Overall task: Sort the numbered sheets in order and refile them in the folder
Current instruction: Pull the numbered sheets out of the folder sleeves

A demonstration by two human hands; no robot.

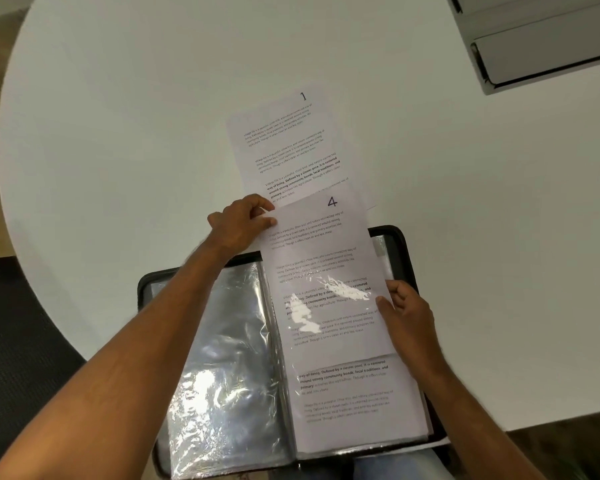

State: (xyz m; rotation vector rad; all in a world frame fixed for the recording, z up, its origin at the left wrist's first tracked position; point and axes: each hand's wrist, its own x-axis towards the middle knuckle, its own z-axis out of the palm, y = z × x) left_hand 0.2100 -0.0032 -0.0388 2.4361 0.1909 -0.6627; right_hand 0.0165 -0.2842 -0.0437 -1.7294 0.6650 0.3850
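An open black folder with clear plastic sleeves lies at the near edge of the white table. A sheet numbered 4 sticks halfway out of the top of the right-hand sleeve. My left hand pinches that sheet's upper left corner. My right hand holds the sleeve's right edge, thumb on top of the plastic. Another printed sheet shows in the sleeve below sheet 4. A sheet numbered 1 lies flat on the table beyond the folder, its lower end under sheet 4.
The round white table spreads to the left and far side. A grey box-like object sits at the far right corner. The left-hand sleeve of the folder holds no paper. A dark chair or floor patch is at the left.
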